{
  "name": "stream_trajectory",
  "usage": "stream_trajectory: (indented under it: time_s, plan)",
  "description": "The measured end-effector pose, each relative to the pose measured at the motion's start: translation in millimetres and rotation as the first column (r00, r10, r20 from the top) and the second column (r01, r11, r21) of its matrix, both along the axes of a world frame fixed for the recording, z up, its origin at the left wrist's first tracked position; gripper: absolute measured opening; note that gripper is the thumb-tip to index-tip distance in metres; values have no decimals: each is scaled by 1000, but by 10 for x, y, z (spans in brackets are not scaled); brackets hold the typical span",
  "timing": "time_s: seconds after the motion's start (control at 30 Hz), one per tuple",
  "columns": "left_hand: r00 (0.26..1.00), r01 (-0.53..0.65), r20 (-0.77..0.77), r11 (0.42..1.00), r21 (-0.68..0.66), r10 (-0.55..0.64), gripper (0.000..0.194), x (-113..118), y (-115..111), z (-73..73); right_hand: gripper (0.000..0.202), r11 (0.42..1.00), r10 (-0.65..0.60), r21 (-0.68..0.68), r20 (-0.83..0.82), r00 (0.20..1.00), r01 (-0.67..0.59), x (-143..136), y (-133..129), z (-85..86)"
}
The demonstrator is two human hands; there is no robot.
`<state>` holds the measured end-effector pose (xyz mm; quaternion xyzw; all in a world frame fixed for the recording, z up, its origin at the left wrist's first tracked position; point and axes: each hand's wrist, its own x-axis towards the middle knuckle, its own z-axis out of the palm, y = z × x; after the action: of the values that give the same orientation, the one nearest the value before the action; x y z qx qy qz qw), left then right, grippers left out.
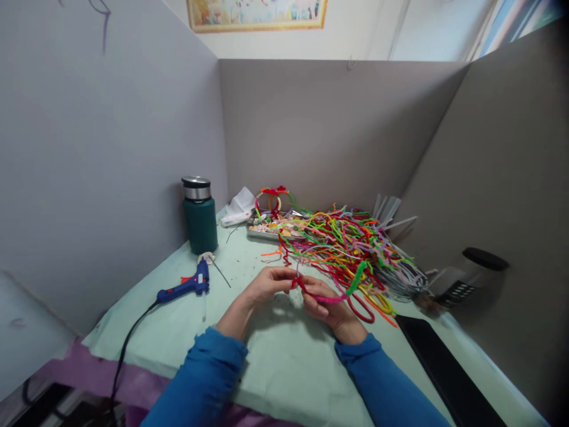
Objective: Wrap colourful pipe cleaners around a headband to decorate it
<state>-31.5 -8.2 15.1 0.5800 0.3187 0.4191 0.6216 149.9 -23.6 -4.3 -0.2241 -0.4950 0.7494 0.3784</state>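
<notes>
Both my hands meet over the middle of the table, fingers closed on one fuzzy pipe cleaner [329,299]. It is red near the fingertips, then magenta, and its green end curls up on the right. My left hand [270,283] pinches the red part, which is bent into a small loop. My right hand [326,302] grips the same piece just to the right, with the magenta length passing across its fingers. A big tangled heap of coloured pipe cleaners [347,237] lies right behind my hands.
At the left, a blue glue gun [186,286] with a black cord lies near a green bottle [200,222]. Further back are a metal tray [267,235] of small pieces and white tissue [240,207]. A black slab [440,356] and a lidded jar [466,281] are on the right. Grey partitions [333,130] enclose the table.
</notes>
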Motion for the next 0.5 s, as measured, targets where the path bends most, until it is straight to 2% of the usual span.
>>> stream_trajectory:
  time_s: [0.1, 0.27, 0.5]
  plan:
    - [1000, -15, -7, 1000, 1, 15, 36, 8, -27, 35, 34, 1000, 2, -8, 31, 1000, -1, 5, -12, 7]
    - [1000, 28, 9, 999, 26, -28, 29, 1, -37, 50, 32, 999, 31, -21, 5, 1000, -30, 5, -36, 35]
    - [999, -43, -10, 997, 58, 44, 25, 8, -26, 54, 29, 999, 50, 1, -6, 999, -50, 1, -18, 1]
